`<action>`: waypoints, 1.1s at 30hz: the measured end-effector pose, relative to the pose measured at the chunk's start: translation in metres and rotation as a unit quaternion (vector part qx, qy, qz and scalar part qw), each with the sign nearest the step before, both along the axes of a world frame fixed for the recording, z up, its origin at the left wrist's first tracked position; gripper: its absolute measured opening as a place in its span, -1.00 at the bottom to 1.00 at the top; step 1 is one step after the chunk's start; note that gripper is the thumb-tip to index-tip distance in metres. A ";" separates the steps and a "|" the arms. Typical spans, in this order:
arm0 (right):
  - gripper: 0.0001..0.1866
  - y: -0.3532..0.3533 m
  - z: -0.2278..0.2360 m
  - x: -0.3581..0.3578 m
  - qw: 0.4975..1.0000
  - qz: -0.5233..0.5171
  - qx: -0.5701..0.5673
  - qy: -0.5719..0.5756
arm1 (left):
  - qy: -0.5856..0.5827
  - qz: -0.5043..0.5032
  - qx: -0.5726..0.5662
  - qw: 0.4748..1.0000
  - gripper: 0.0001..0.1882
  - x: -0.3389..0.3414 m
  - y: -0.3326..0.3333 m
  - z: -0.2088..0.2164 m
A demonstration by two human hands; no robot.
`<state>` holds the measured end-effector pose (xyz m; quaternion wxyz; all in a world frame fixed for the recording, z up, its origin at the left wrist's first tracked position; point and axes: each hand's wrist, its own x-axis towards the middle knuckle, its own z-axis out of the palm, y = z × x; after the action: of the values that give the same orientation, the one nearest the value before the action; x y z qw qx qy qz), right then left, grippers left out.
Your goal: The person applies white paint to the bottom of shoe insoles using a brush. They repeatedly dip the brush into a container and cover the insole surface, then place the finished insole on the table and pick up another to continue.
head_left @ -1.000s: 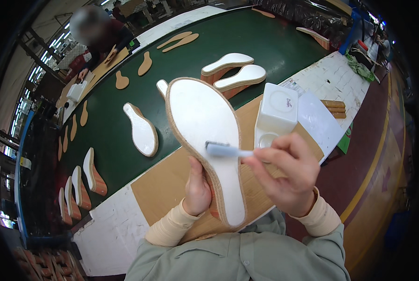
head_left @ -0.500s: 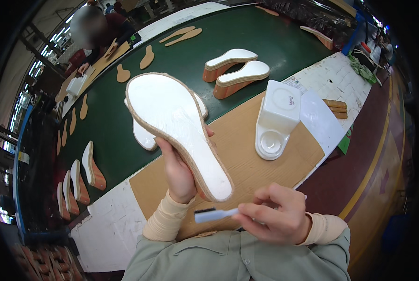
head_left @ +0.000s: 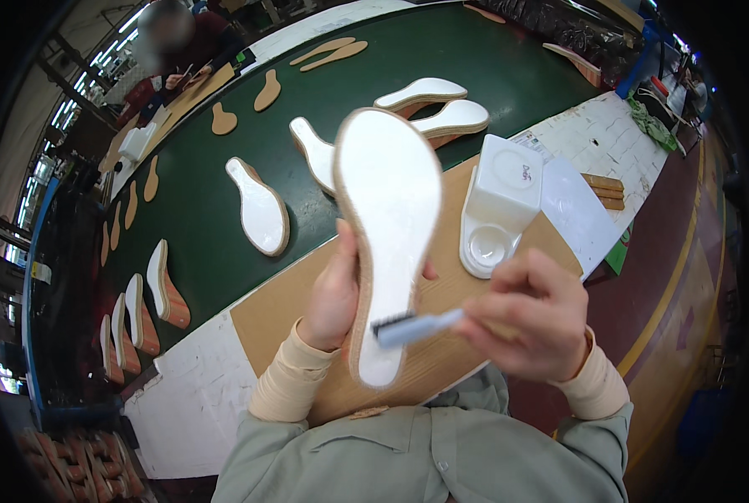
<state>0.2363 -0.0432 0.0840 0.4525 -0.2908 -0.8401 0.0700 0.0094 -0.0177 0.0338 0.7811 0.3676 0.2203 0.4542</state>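
My left hand (head_left: 331, 293) is closed around a wedge shoe sole (head_left: 389, 184) with a white top face and a tan woven-looking edge. The sole stands nearly upright in the picture, its wide end farthest from me. In my right hand (head_left: 529, 314) is a small brush (head_left: 416, 329) with a light blue handle and dark bristles, slightly blurred. Its head overlaps the sole's narrow end; whether the bristles touch cannot be told. Beyond the sole, a second white-topped sole (head_left: 312, 152) is partly covered, and another sole (head_left: 259, 208) lies to its left.
A white plastic container (head_left: 508, 180) with a round cup stands on the cardboard (head_left: 266, 331). More wedge soles (head_left: 451, 117) and tan insoles (head_left: 267, 90) lie across the green table surface (head_left: 324, 84). A co-worker (head_left: 186, 42) sits at the far left. Brown blocks (head_left: 602, 191) lie at right.
The held sole has turned more upright and shifted right, uncovering soles behind it. The brush has risen from below the sole to over its narrow end.
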 end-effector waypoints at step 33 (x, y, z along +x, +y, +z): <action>-0.82 0.002 -0.013 0.027 0.998 0.023 -0.048 -0.043 | 0.051 -0.195 -0.102 0.974 -0.34 -0.053 -0.020 0.010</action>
<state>0.2637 -0.0410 0.0714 0.4001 -0.2953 -0.8608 0.1084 -0.0433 -0.0378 0.0439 0.8757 0.3445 0.2292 0.2488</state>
